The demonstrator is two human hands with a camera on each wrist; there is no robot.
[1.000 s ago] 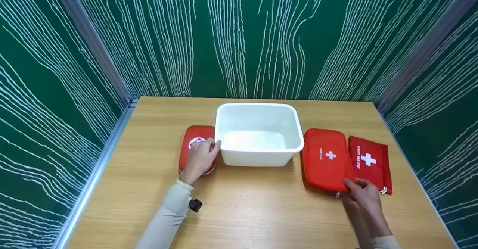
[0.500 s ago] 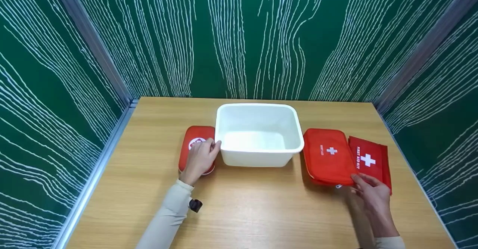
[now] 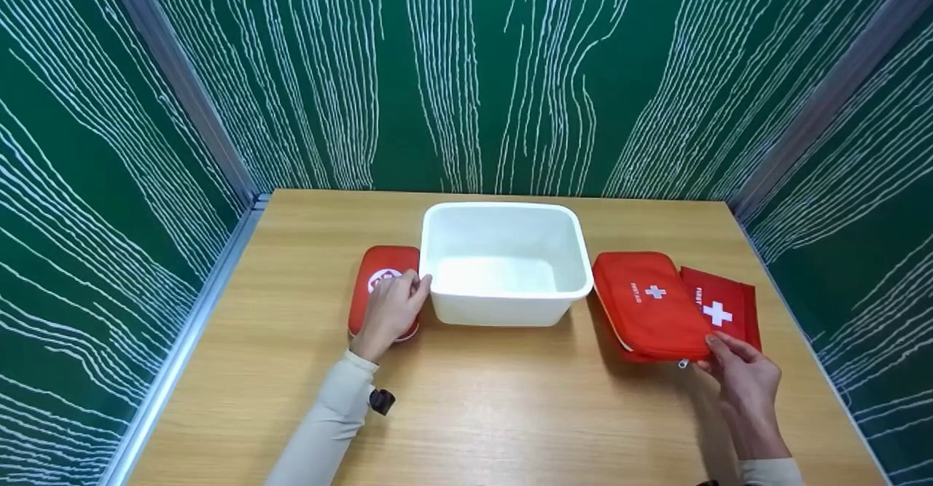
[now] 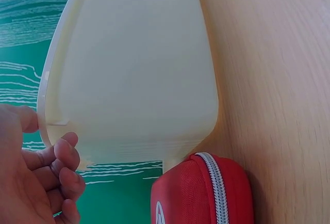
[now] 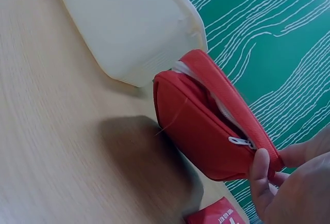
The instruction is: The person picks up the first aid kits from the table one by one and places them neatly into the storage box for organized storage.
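At the left front corner of a white plastic bin [image 3: 503, 311], my left hand [image 3: 393, 307] grips the rim between thumb and fingers. Under that hand in the head view lies a red zipped case [image 3: 364, 289] with a round white emblem. My right hand [image 3: 751, 384] pinches the near right corner of a red first aid pouch [image 3: 649, 326] marked with a white cross. The right wrist view shows that pouch [image 5: 183, 126] tilted over its shadow, with a gap along its zipper and a white zipper pull [image 5: 240, 141]. Its far left corner is close beside the bin.
A flatter red first aid kit pouch [image 3: 740, 311] lies at the right, partly covered by the held pouch. Everything stands on a wooden table [image 3: 474, 413]. Green panels [image 3: 503, 71] with white wavy lines enclose the back and sides.
My right hand has moved right and slightly up with the pouch's corner, turning the pouch so that it covers more of the flatter one. The left hand and bin have stayed in place.
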